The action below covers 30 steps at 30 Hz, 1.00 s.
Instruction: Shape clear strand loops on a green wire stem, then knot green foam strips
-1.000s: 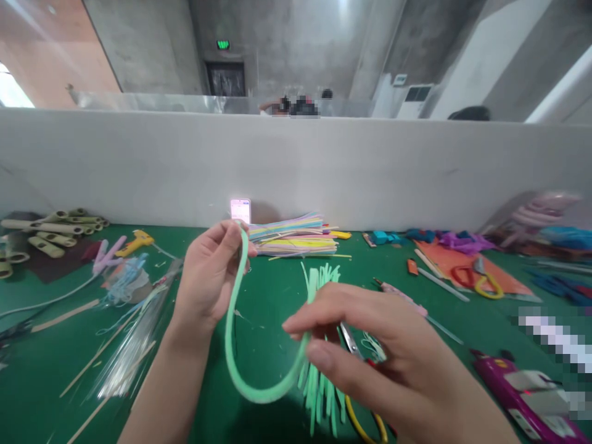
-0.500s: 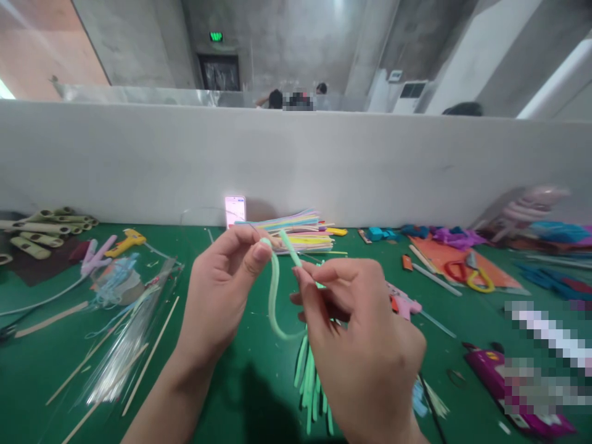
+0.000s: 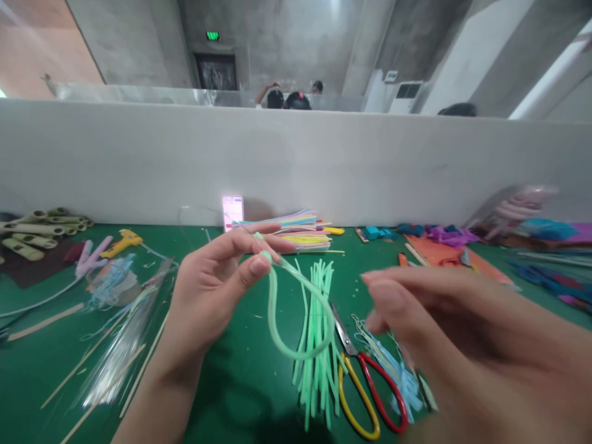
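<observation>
My left hand (image 3: 217, 280) is closed, pinching a light green pipe cleaner (image 3: 296, 356) between thumb and fingers. The pipe cleaner hangs in a rounded loop, and both its ends lie at these fingers. A thin wire-like strand also passes by the fingertips. My right hand (image 3: 444, 339), partly blurred, is off to the right with loosely curled fingers and nothing visible in them. Under the loop lies a bundle of green pipe cleaners (image 3: 317, 382) on the table. Beside it rest scissors (image 3: 351, 354) with one yellow and one red handle, nearest my right hand.
A lit phone (image 3: 232, 209) leans on the white partition (image 3: 139, 160), with multicoloured pipe cleaners (image 3: 305, 240) in front. At left lie a yellow glue gun (image 3: 123, 242), bamboo pieces (image 3: 37, 231) and thin sticks. Orange sheets (image 3: 444, 246) lie at right. People's heads show behind the partition.
My right hand has let go of the pipe cleaner and moved right, uncovering the scissors. The pipe cleaner's far end now lies at my left fingers, closing the loop.
</observation>
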### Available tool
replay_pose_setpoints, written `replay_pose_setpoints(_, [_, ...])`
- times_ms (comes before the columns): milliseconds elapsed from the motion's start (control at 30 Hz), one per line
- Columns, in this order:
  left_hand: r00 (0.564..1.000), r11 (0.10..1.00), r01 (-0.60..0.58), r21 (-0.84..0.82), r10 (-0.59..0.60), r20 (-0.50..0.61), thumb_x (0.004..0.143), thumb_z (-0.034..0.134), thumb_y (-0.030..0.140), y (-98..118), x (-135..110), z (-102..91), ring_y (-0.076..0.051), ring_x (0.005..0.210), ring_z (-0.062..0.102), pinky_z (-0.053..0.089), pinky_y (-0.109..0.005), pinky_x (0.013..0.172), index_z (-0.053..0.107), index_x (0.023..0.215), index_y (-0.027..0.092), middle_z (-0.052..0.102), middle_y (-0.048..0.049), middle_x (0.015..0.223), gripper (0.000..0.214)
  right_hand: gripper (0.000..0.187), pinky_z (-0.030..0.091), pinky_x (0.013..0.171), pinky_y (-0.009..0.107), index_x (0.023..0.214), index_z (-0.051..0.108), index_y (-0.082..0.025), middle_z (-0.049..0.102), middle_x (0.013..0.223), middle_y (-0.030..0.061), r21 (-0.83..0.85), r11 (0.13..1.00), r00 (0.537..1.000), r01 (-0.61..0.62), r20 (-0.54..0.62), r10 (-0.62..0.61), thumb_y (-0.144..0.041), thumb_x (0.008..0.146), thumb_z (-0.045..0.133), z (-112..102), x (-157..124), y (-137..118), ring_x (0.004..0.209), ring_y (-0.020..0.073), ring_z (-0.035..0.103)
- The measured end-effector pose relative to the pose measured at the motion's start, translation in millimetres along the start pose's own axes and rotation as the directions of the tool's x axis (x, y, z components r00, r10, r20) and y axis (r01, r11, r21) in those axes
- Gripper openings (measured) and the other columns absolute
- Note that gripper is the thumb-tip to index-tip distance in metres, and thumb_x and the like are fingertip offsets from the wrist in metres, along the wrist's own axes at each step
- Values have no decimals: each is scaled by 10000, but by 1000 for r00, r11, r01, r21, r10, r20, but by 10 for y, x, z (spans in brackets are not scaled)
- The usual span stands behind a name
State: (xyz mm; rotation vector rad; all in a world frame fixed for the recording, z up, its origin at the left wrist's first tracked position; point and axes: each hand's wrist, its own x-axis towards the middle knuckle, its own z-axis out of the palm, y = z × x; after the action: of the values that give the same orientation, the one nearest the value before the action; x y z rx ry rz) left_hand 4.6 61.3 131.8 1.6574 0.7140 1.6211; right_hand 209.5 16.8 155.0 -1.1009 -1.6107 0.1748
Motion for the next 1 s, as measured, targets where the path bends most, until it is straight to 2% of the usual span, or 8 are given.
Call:
replay_pose_setpoints(100, [997,998,13,65,-18,76,964,663,262,19,-27,-22,-205,1354,562,417,-390,1163,723,889,289,802,12,1022,100,146,391,386,196,783,785,-230,681,610,-22,156,963,922,-218,358,151,-352,857,759,55,224,170,471,97,541])
replay_pose_setpoints(200, [988,996,35,83,-47,149,965,660,257,11,-46,-33,-200,1370,552,416,-381,1161,720,888,293,802,7,1007,104,202,319,418,198,746,746,-182,552,557,-55,280,843,676,-459,726,127,-360,834,782,229,359,322,486,73,430])
replay_pose_setpoints(233, [983,996,53,73,-65,173,969,655,259,5,-47,-35,-200,1366,557,416,-378,1160,719,888,291,801,4,1025,108,232,302,427,197,711,715,-176,508,545,-69,309,808,623,-501,777,89,-361,832,787,275,377,357,490,67,407])
replay_pose_setpoints(300, [969,993,112,27,-116,220,972,651,274,-7,-43,-35,-209,1373,554,424,-378,1151,723,888,284,787,-7,1133,112,278,296,442,193,671,663,-174,484,539,-81,373,765,617,-526,786,40,-357,839,787,325,386,406,497,62,405])
replay_pose_setpoints(500, [930,955,267,-128,-221,292,938,691,343,-13,-23,-1,-285,1479,415,428,-437,1139,727,798,239,651,-68,1417,178,264,399,435,176,766,680,-187,582,547,-72,561,654,817,-507,555,157,-412,880,757,320,409,537,461,59,520])
replay_pose_setpoints(633, [915,942,315,-114,-270,301,940,683,339,-48,-18,4,-286,1412,480,445,-445,1100,719,788,237,689,-85,1319,187,211,440,444,192,813,721,-197,595,545,-65,652,665,928,-363,188,322,-393,873,768,314,480,685,460,72,567])
replay_pose_setpoints(833, [869,927,375,4,-353,346,912,711,374,-129,24,-15,-216,1117,636,482,-347,941,687,754,228,704,-57,1126,216,128,512,552,255,838,730,-199,642,656,-30,650,743,876,-156,-256,408,-318,853,774,192,557,841,587,126,669])
replay_pose_setpoints(1000, [770,879,471,70,-449,453,877,747,349,-146,55,-31,-237,1170,605,462,-358,952,687,755,214,702,-42,1049,192,107,512,614,311,794,729,-232,624,655,-26,690,716,823,-108,-342,453,-312,843,780,89,585,893,612,146,650])
